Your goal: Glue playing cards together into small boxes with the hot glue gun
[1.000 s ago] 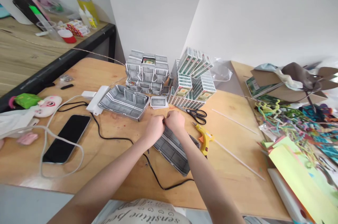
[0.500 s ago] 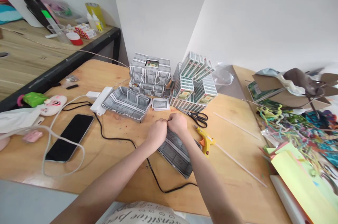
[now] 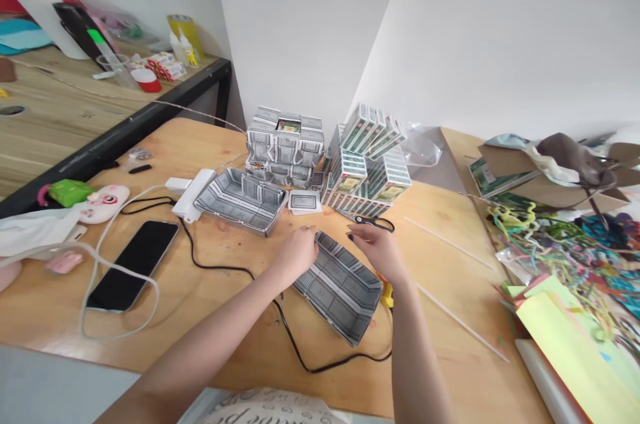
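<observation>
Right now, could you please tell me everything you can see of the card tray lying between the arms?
The card tray is a shallow, open-topped box, apparently pieced from playing cards with grey patterned backs and whitish edges. Raised sides surround its long, flat base. It rests open side up, slantwise, on the wooden table. The left hand seems to grip its far corner; the right hand looks apart from it.
</observation>
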A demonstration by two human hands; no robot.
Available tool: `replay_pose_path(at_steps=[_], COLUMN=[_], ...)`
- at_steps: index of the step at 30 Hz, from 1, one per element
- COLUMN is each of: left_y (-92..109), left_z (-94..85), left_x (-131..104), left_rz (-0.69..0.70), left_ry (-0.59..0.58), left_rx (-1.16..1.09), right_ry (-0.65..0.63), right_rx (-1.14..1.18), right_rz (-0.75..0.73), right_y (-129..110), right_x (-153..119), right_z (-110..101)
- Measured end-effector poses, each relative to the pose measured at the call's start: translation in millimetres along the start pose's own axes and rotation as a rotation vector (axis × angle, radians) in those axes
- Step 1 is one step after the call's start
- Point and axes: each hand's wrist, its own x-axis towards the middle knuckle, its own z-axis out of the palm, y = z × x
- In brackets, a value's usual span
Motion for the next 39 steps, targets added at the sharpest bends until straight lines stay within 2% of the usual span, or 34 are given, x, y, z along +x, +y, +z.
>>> replay_pose_path(at_steps=[3, 5, 8, 11, 14, 16, 18, 20, 23, 28, 32, 35, 39], left_y=[0.9, 3.0, 4.9, 0.3, -12.5, -22.5, -30.2, -33.6, -29.9, -16.9, -16.5, -20.0, -24.0], left_z=[-6.1, -8.2, -10.9, -16.3, -22.6, -24.9, -25.7, -26.1, -27.3, -29.5, -32.6, -34.3, -26.7], left_x=[9.9, 18.8, 31.0, 33.8, 22.2, 7.7, -8.9, -24.5, -41.4, -55.7, -63.9, -64.3, -53.8], left_rz=[0.184, 0.233, 0.176, 0.109, 0.035, -0.082, -0.135, -0.228, -0.293, -0.316, -0.156, -0.104, -0.134], left_ry=[-0.008, -0.09, -0.166, -0.155, -0.123, -0.073, -0.053, -0.037, -0.075, -0.155, -0.244, -0.278, -0.18], left_rx=[-0.04, 0.007, 0.088, 0.139, 0.183, 0.213, 0.226, 0.229, 0.17, 0.137, 0.028, -0.144, -0.475], right_ry=[0.188, 0.293, 0.435, 0.499, 0.491, 0.474, 0.446, 0.422, 0.392, 0.249, 0.184, 0.176, 0.127], right_rx=[0.238, 0.312, 0.301, 0.313, 0.418, 0.482, 0.53, 0.53, 0.446, 0.456, 0.512, 0.504, 0.474], right_rz=[0.104, 0.164, 0.255, 0.304, 0.299, 0.29, 0.267, 0.25, 0.286, 0.373, 0.241, 0.196, 0.244], right_y=[17.0, 25.6, 32.2, 34.3, 35.5, 35.6, 35.1, 34.9, 36.7, 37.3, 32.1, 32.0, 37.9], right_x=[-29.4, -46.5, -64.7, -73.5, -74.7, -72.7, -69.1, -64.4, -57.7, -57.7, -62.8, -62.2, -58.1], right_z=[-10.5, -9.7, -6.3, -7.4, -10.4, -10.5, -8.7, -5.4, 3.5, 36.7, 60.7, 59.3, 47.1])
